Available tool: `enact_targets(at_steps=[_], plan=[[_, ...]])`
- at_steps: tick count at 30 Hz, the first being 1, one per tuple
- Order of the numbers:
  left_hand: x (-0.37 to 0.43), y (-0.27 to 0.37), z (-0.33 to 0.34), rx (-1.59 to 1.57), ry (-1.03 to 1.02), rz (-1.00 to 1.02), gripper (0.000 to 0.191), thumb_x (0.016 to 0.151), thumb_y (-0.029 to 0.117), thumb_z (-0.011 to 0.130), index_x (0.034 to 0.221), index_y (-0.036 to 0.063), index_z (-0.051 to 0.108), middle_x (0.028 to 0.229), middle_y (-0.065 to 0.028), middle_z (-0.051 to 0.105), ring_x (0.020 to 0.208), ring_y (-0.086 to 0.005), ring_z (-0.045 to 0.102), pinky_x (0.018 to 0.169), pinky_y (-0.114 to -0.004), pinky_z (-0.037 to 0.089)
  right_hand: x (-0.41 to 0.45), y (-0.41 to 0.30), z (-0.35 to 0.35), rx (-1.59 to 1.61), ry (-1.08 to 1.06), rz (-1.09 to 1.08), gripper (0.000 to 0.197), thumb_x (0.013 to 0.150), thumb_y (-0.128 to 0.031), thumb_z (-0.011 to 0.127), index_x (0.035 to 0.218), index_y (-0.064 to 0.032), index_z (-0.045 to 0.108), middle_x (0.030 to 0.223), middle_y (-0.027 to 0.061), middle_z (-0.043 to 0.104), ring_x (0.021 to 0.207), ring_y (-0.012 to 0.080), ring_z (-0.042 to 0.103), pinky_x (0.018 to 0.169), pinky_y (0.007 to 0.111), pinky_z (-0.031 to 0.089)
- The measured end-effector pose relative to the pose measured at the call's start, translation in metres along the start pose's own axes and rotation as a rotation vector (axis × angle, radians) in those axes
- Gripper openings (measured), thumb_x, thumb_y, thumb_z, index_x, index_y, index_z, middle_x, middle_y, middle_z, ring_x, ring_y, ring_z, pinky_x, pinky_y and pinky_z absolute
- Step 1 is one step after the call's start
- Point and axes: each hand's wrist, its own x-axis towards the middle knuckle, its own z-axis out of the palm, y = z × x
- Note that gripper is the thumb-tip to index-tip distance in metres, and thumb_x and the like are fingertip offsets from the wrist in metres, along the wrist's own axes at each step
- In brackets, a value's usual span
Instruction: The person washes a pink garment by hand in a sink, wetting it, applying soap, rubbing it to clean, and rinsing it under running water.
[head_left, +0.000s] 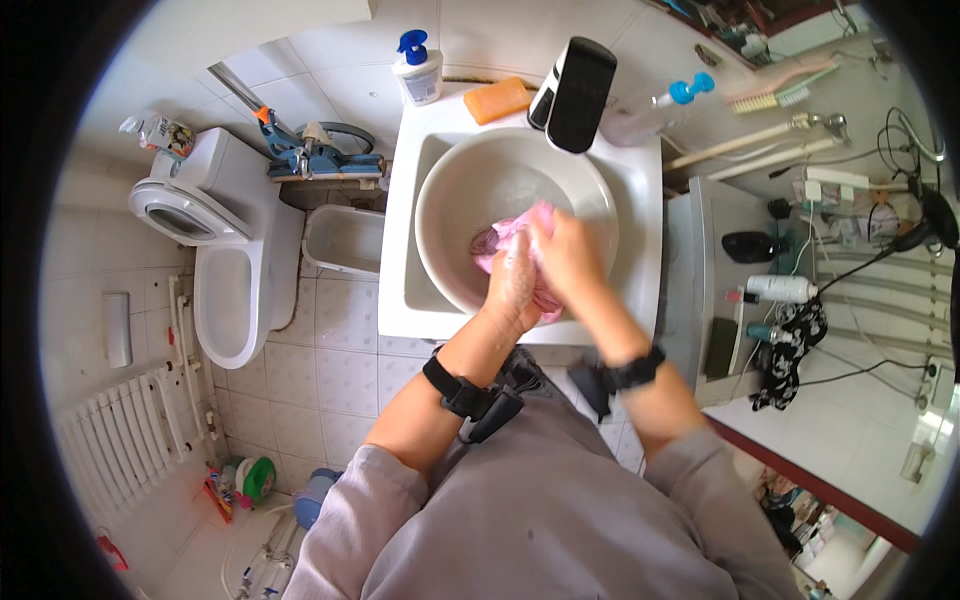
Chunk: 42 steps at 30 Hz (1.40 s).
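A round, pale basin (450, 217) sits in the white washbasin (405, 319), with some water at its bottom. Over its near side, my left hand (516, 281) grips a wet pink cloth (544, 214); suds show on the skin. My right hand (564, 251), blurred, is closed on the same cloth, pressed against the left one. Part of the cloth hangs below the hands by the basin's near rim, and a darker bunched part lies to their left. Both forearms wear black straps.
Along the back ledge stand a pump bottle (420, 75), an orange soap bar (496, 100), a black-and-white device (581, 94) and a clear bottle with a blue pump (690, 88). A toilet (225, 300) is at left; a grey cabinet (716, 225) holding bottles is at right.
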Motion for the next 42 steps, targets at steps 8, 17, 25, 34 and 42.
enact_targets(at_steps=[8,17,25,34,42], plan=[[-0.006,-0.006,0.007,-0.553,-0.011,-0.209,0.024,0.088,0.028,0.046,0.095,0.0070,0.055,0.084,-0.0050,0.058,0.072,-0.0161,0.057,0.062,-0.033,0.049,0.017,0.022,-0.003,0.237,-0.081,0.074,0.034,0.084,-0.030,0.051,0.078,0.0022,0.059,0.062,0.0192,0.056,0.053,0.0265,0.053,0.053,0.036,0.043],[-0.006,-0.008,0.015,-0.605,0.066,-0.174,0.036,0.087,0.036,0.046,0.098,0.0020,0.052,0.087,-0.0098,0.057,0.075,-0.0204,0.058,0.064,-0.035,0.050,0.023,0.021,-0.001,0.100,-0.113,0.105,0.036,0.084,-0.036,0.048,0.080,-0.0009,0.058,0.073,0.0237,0.058,0.069,0.0405,0.057,0.060,0.043,0.045],[-0.008,-0.006,0.013,-0.577,0.080,-0.223,0.028,0.088,0.029,0.041,0.095,0.0039,0.051,0.078,-0.0068,0.054,0.065,-0.0177,0.054,0.057,-0.031,0.047,0.016,0.016,0.003,0.041,-0.002,0.104,0.039,0.082,-0.033,0.053,0.068,0.0029,0.054,0.057,0.0209,0.054,0.051,0.0263,0.057,0.051,0.037,0.043],[-0.004,-0.008,0.005,-0.593,-0.010,-0.194,0.033,0.090,0.033,0.043,0.106,0.0042,0.050,0.100,-0.0099,0.058,0.088,-0.0211,0.059,0.077,-0.037,0.050,0.008,0.004,-0.006,0.119,-0.133,0.158,0.040,0.085,-0.036,0.046,0.078,0.0011,0.060,0.068,0.0207,0.059,0.065,0.0371,0.059,0.057,0.042,0.044],[0.000,0.007,0.009,-0.651,0.133,-0.250,0.024,0.091,0.027,0.041,0.097,0.0059,0.052,0.089,-0.0045,0.056,0.078,-0.0182,0.056,0.070,-0.034,0.048,-0.025,-0.007,-0.004,0.042,-0.045,-0.004,0.035,0.085,-0.031,0.044,0.083,-0.0004,0.061,0.074,0.0245,0.059,0.072,0.0398,0.058,0.065,0.042,0.046]])
